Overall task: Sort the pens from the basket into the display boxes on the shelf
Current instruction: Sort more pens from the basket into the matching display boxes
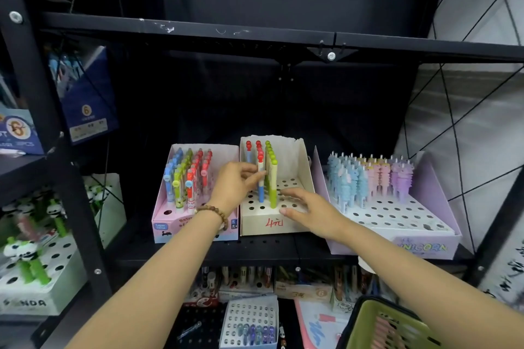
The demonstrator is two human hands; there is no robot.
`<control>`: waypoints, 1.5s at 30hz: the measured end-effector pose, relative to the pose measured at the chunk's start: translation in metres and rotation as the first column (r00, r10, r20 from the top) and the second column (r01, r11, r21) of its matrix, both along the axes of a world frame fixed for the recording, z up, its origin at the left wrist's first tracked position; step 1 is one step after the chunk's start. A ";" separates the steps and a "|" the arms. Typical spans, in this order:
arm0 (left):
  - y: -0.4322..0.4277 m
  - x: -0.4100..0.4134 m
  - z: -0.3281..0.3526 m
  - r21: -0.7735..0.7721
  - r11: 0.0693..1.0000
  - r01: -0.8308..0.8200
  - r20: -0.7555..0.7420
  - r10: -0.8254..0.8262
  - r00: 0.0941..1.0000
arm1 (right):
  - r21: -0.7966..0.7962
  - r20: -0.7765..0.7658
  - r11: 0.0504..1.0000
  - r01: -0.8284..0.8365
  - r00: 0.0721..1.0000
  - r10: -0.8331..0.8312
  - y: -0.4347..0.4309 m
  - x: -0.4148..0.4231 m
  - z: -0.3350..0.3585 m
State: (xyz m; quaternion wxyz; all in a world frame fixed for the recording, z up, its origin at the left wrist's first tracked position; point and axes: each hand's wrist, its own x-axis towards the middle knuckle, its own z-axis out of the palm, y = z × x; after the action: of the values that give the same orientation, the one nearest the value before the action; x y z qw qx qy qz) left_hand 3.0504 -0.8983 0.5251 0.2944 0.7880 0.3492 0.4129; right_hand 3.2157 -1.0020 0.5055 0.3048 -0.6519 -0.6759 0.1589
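Three display boxes stand on the black shelf. In the middle is a cream box point(272, 225) with rows of holes, holding red-topped and green-topped pens at its back left. My left hand point(236, 184) pinches a red-topped white and blue pen point(260, 176) standing in this box. My right hand point(304, 208) lies flat on the box's holed top and front edge, fingers spread, holding nothing. The pink box point(195, 225) to the left is full of blue, green and red pens. At the bottom right is the green basket point(388, 326).
A lilac unicorn-pen box point(397, 224) stands on the right of the shelf. The shelf above point(255, 34) overhangs. A black upright point(71, 178) stands at left, with panda-pen boxes point(37, 272) beyond it. More pen boxes point(249, 323) sit on the lower shelf.
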 end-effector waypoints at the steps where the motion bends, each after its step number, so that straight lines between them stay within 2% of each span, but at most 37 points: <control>1: -0.003 -0.002 -0.002 -0.003 1.000 -0.006 -0.004 0.006 1.000 | 0.014 -0.019 1.000 0.000 1.000 0.000 -0.009 0.002 0.003; 3: -0.018 -0.006 -0.010 0.020 0.999 -0.037 0.008 0.037 0.999 | 0.056 -0.063 0.998 0.015 0.998 -0.011 -0.032 0.008 0.008; 5: -0.044 -0.010 -0.019 0.057 0.995 -0.085 0.115 0.078 0.990 | 0.095 -0.121 0.995 0.036 0.992 -0.024 -0.062 0.017 0.011; 7: -0.078 -0.010 -0.033 0.081 0.994 -0.066 0.211 0.048 0.976 | 0.099 -0.236 0.993 0.068 0.971 -0.043 -0.097 0.028 0.006; 9: -0.115 -0.002 -0.053 0.045 0.995 0.086 0.219 -0.094 0.971 | 0.045 -0.334 0.994 0.098 0.939 -0.077 -0.135 0.042 -0.008; 12: -0.164 0.026 -0.093 -0.072 0.938 0.338 0.103 -0.330 0.938 | -0.198 -0.341 0.972 0.130 0.920 -0.192 -0.192 0.068 -0.052; 15: -0.197 0.056 -0.144 -0.179 0.867 0.466 -0.067 -0.483 0.873 | -0.452 -0.248 0.871 0.191 0.912 -0.328 -0.242 0.092 -0.117; 18: -0.215 0.067 -0.187 -0.278 0.857 0.433 -0.190 -0.491 0.850 | -0.662 -0.162 0.715 0.225 0.888 -0.430 -0.271 0.103 -0.184; 20: -0.220 0.065 -0.204 -0.229 0.886 0.403 -0.268 -0.456 0.849 | -0.780 -0.121 0.603 0.166 0.906 -0.406 -0.277 0.102 -0.222; 22: -0.222 0.063 -0.211 -0.173 0.909 0.379 -0.298 -0.415 0.859 | -0.840 -0.102 0.531 0.106 0.932 -0.348 -0.276 0.095 -0.253; 25: -0.223 0.064 -0.209 -0.174 0.924 0.340 -0.301 -0.378 0.875 | -0.875 -0.033 0.463 0.138 0.939 -0.342 -0.273 0.079 -0.288; 27: -0.225 0.064 -0.208 -0.153 0.931 0.331 -0.344 -0.364 0.865 | -0.871 0.088 0.452 0.194 0.965 -0.246 -0.273 0.071 -0.306; 29: -0.225 0.064 -0.209 -0.137 0.937 0.322 -0.363 -0.350 0.863 | -0.850 0.155 0.482 0.213 0.975 -0.159 -0.277 0.068 -0.316; 33: -0.225 0.065 -0.207 -0.127 0.938 0.322 -0.337 -0.346 0.875 | -0.831 0.110 0.524 0.188 0.978 -0.176 -0.282 0.062 -0.319; 39: -0.225 0.065 -0.208 -0.117 0.943 0.311 -0.329 -0.332 0.884 | -0.749 0.125 0.609 0.261 0.958 -0.258 -0.286 0.053 -0.318; 41: -0.226 0.065 -0.208 -0.119 0.943 0.311 -0.328 -0.333 0.884 | -0.759 0.092 0.590 0.274 0.943 -0.320 -0.286 0.051 -0.317; 44: -0.225 0.064 -0.208 -0.107 0.943 0.316 -0.340 -0.333 0.880 | -0.837 0.072 0.490 0.244 0.936 -0.343 -0.279 0.051 -0.316; 45: -0.225 0.064 -0.208 -0.106 0.943 0.317 -0.343 -0.334 0.878 | -0.846 0.037 0.485 0.221 0.932 -0.359 -0.279 0.051 -0.315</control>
State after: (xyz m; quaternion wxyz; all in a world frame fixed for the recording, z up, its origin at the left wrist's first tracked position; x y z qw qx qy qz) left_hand 3.1148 -1.1232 0.3172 0.3096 0.8899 0.2690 0.1997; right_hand 3.2666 -1.2812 0.1908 0.0254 -0.8082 -0.3721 0.4557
